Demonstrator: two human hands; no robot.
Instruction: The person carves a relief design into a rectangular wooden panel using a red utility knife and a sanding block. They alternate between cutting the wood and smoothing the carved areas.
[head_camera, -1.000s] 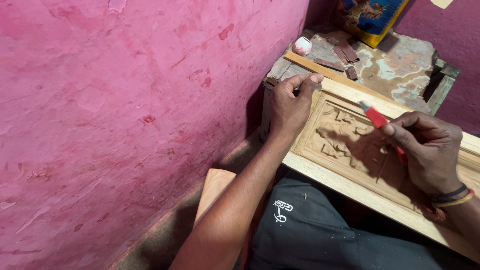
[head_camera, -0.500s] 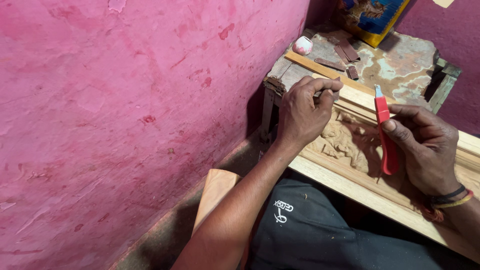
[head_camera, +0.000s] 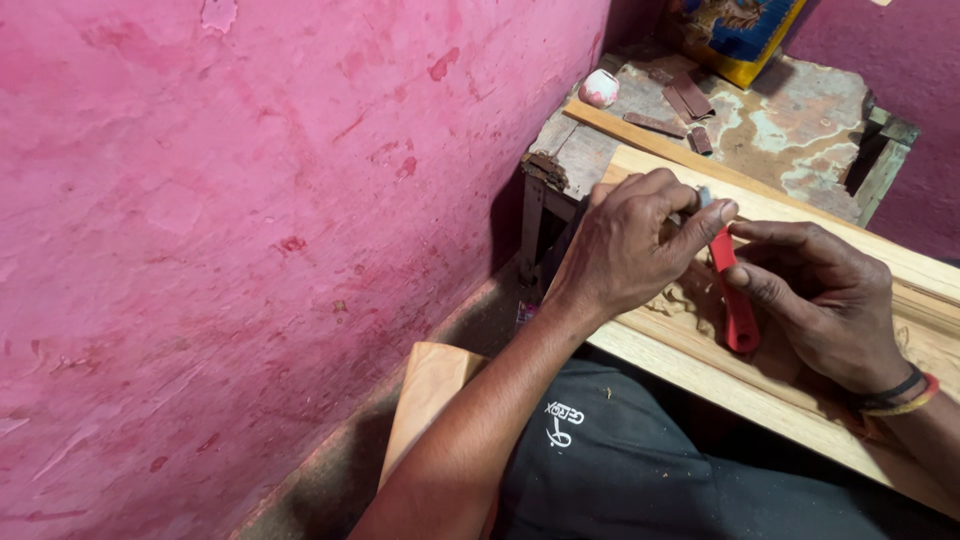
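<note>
Holding red-handled tool (head_camera: 738, 300) in right hand (head_camera: 825, 300), fingers (head_camera: 765, 290) curled narrow around the handle, thumb along its side. Left hand (head_camera: 625, 240) closed over the tool's upper end, fingertips (head_camera: 712, 213) pinching the metal tip, just above the carved wood panel (head_camera: 700, 345). Tool tilted, tip up toward left hand, handle end down near the carving, between the two hands. Handle bright red, plastic-looking, smooth; grey blade mostly hidden under left fingers, shape hard to tell. Panel pale, unfinished, raised border, relief carving partly covered by both hands, resting across lap on dark shorts (head_camera: 640, 470). Small worn surface (head_camera: 800, 130) behind panel, carrying flat brown pieces (head_camera: 690, 100) and a small white-pink round object (head_camera: 600, 88). Pink wall (head_camera: 250, 220) at left. Dark bands on right wrist (head_camera: 895, 392).
</note>
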